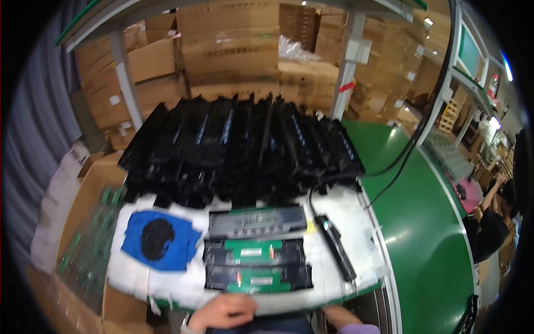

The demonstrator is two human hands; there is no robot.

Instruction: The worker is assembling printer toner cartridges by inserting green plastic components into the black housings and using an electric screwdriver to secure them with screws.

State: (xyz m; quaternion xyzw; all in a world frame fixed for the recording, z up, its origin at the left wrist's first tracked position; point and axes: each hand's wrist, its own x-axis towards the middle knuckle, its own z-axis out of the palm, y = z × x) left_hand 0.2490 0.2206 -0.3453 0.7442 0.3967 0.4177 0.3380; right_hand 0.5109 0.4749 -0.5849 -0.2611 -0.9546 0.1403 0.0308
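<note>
My left hand rests at the front edge of the white padded work surface, with its fingers loosely bent and nothing visible in them. My right hand reaches under that edge; its fingers are hidden. Just beyond the left hand lie two long black parts with green boards, a nearer one and a farther one. Behind them is a grey and black panel of similar length. A black electric screwdriver with a cord lies to their right.
Small black screws or similar bits are heaped on a blue cloth. Many long black plastic parts are stacked behind. A carton holds clear packaging at left. A green table extends right; another person sits beyond.
</note>
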